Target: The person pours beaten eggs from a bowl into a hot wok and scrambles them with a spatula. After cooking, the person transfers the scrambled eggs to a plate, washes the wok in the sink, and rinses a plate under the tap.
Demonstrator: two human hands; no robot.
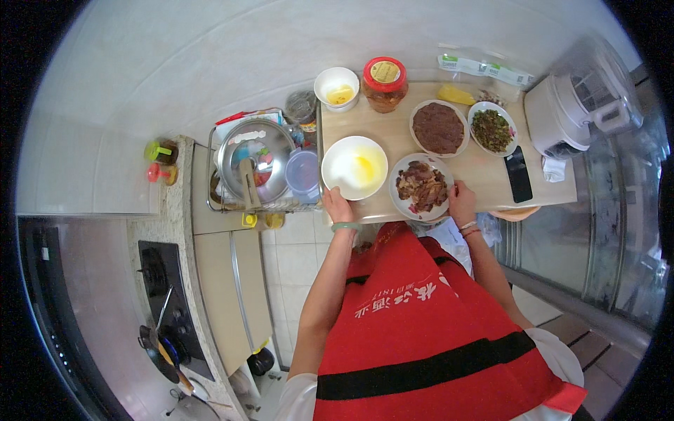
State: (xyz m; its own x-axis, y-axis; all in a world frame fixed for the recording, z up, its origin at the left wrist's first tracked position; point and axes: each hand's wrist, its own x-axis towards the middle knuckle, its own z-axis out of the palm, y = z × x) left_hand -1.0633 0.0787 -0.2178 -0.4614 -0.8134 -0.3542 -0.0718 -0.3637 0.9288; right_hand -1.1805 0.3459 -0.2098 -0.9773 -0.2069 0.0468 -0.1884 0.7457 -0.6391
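Red apron [393, 330] spreads around five o'clock. At far left, a black stove [184, 309] sits toward eight o'clock, and a lid [270, 137] at ten. Just past twelve, the left hand [338, 205] grasps a white bowl [344, 165] with yellow inside, at the rim's seven o'clock. Just beside it, the right hand [461, 203] grasps a plate of brown food [421, 186] at its four o'clock. One phone [518, 179] lies near three.

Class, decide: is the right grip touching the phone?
Apart: the head view shows bare tabletop between the right grip and the phone.
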